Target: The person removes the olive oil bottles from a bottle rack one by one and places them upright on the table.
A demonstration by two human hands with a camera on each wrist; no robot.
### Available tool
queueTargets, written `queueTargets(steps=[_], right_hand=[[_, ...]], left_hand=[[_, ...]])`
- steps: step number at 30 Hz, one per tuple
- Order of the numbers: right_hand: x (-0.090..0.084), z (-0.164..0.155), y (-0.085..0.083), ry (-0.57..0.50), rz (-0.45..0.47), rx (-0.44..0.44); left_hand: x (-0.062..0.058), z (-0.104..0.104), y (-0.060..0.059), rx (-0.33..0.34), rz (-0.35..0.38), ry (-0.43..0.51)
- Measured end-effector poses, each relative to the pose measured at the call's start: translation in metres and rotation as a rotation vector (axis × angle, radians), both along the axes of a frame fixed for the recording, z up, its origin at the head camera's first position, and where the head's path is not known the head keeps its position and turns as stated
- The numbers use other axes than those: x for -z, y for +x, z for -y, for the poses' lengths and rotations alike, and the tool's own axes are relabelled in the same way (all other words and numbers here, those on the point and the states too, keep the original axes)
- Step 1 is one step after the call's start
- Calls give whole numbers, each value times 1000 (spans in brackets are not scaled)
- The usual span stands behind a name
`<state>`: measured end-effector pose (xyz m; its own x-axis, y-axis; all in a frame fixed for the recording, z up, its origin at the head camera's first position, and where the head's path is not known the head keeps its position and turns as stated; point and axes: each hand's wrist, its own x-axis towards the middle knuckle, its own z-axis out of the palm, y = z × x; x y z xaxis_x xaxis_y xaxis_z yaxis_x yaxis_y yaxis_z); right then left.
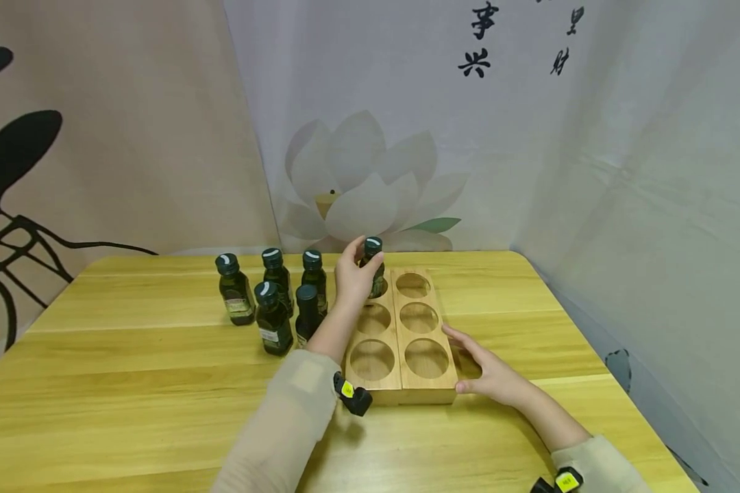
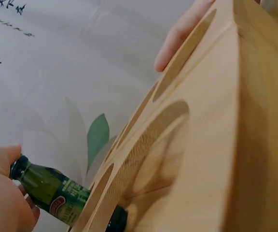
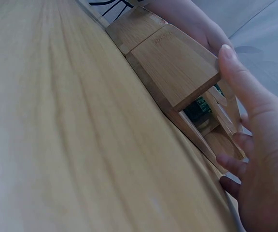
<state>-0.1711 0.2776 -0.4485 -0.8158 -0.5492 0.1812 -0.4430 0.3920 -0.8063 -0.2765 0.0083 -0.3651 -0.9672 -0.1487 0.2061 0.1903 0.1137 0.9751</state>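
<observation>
A wooden rack (image 1: 425, 396) with two rows of round holes lies on the table. At its far left hole, my left hand (image 1: 353, 279) grips a small dark green glass bottle (image 2: 57, 194) with a dark cap. The bottle stands upright, its lower part down inside the hole. In the right wrist view, some of its green label shows through the rack's open side. My right hand (image 1: 493, 373) rests against the rack's right side, thumb (image 3: 235, 67) by the near corner and fingers spread along the edge, partly hidden in the head view.
Several similar capped bottles (image 1: 274, 327) stand upright left of the rack, the closest one (image 1: 308, 311) beside my left forearm. The table (image 1: 129, 383) reaches back to a hanging cloth (image 1: 518, 150) printed with a flower and characters.
</observation>
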Motion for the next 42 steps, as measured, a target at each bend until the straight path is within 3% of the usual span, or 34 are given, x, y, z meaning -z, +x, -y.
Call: queueTargets(steps=[11, 27, 32, 42], right_hand=[[0, 0, 1, 22, -17, 7], [0, 1, 2, -1, -11, -1], [-1, 1, 2, -2, -6, -2], [-2, 1, 2, 7, -7, 3]], left_hand=[[0, -9, -1, -59, -37, 30], [-2, -8, 2, -55, -109, 51], [-11, -9, 7, -48, -159, 60], [-44, -6, 25, -36, -284, 66]])
